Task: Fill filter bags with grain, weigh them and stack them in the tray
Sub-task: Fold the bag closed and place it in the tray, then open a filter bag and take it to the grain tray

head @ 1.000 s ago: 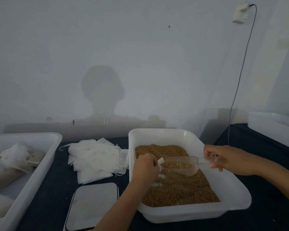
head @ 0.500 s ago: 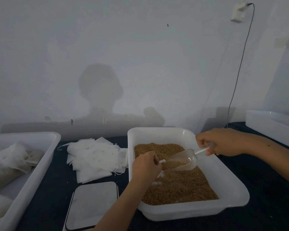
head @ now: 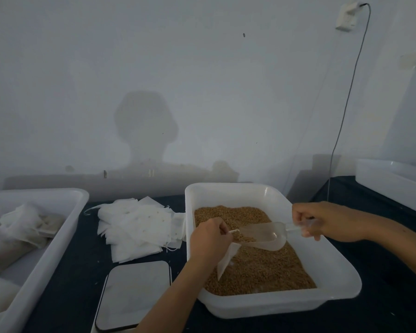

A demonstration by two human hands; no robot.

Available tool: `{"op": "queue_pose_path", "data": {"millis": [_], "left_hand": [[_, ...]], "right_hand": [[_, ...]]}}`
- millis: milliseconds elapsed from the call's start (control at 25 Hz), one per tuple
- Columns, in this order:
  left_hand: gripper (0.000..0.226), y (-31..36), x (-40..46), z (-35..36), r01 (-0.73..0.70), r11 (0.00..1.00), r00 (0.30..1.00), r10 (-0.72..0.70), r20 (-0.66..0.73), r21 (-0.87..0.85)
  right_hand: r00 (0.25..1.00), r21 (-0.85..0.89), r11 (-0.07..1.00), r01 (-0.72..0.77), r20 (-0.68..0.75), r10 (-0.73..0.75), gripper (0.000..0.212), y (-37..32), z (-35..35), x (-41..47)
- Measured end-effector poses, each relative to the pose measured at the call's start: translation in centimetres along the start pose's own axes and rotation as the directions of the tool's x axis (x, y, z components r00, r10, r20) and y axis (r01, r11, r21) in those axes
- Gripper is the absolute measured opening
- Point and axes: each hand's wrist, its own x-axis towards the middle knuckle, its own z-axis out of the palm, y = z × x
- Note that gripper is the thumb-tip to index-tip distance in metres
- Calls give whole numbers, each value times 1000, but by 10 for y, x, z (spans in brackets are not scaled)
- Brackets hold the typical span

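Nearest, at the left of the white plastic tub of brown grain (head: pixel 341 280), lies the flat grey scale (head: pixel 136 294). Over the grain, the left hand (head: pixel 210 239) pinches the mouth of a thin white filter bag (head: pixel 227 259); it looks soft and light, so I think it is best held at the rim. The right hand (head: pixel 322 221) grips the handle of the clear plastic scoop (head: pixel 262 235), now tipped steeper into the bag than half a second ago. Farther left lie empty bags (head: pixel 135 227) and the white tray (head: pixel 65 227).
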Motion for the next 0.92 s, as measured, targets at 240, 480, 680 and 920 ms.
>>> {"op": "queue_pose_path", "data": {"millis": [240,480,680,920], "left_hand": [[17,0,0,1,-3,1000,1000,3,8,-10],[10,-1,0,1,-13,999,1000,14,27,-36],[16,-1,0,0,11,996,999,-7,49,-87],[16,0,2,-4,137,969,990,-129,52,-206]], "right_hand": [[997,-199,980,25,-67,-39,23,1,-7,-3],[993,-174,984,27,-112,-47,22,5,-3,-4],[990,-46,999,24,-135,-30,14,16,-1,-1],[999,418,908,-23,-11,31,10,35,22,-3]]}}
